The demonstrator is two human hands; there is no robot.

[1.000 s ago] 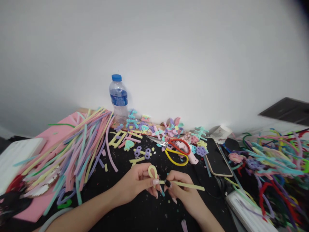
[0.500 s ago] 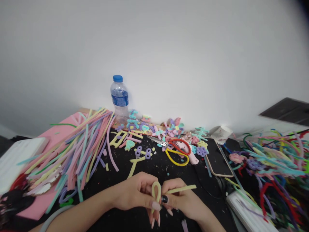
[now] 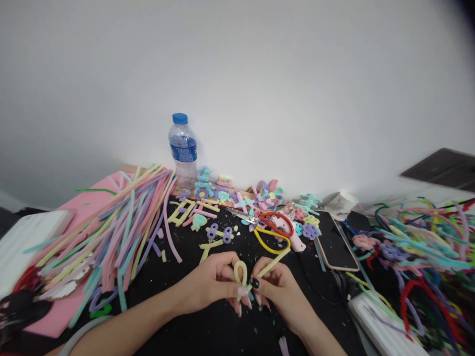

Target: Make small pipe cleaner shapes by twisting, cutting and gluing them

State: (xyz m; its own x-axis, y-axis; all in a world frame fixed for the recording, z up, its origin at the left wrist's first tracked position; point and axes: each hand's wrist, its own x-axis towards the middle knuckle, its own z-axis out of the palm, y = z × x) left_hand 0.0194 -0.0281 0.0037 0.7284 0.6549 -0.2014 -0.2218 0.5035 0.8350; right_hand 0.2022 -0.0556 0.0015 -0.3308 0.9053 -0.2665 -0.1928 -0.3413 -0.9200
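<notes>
A pale yellow pipe cleaner [image 3: 240, 269] is bent into an upright loop between my two hands. My left hand [image 3: 218, 282] pinches the base of the loop with thumb and fingers. Closed on the same pipe cleaner, my right hand [image 3: 274, 284] grips it just beside the loop, and a straight tail sticks out up and to the right. Beyond my fingers lie scissors [image 3: 265, 228] with one red and one yellow handle. Small bent pipe-cleaner shapes [image 3: 219, 233] in purple and yellow rest nearby.
A heap of pastel pipe cleaners [image 3: 126, 222] covers a pink sheet [image 3: 55, 316] on the left. A water bottle [image 3: 183, 148] stands against the wall. To the right are a phone [image 3: 336, 242], a paper cup [image 3: 340, 205], a white box [image 3: 382, 324] and tangled pipe cleaners [image 3: 419, 247].
Both hands have risen slightly. The loop now has crossing ends at its base, and the tail on the right has swung from nearly level to slanting upward.
</notes>
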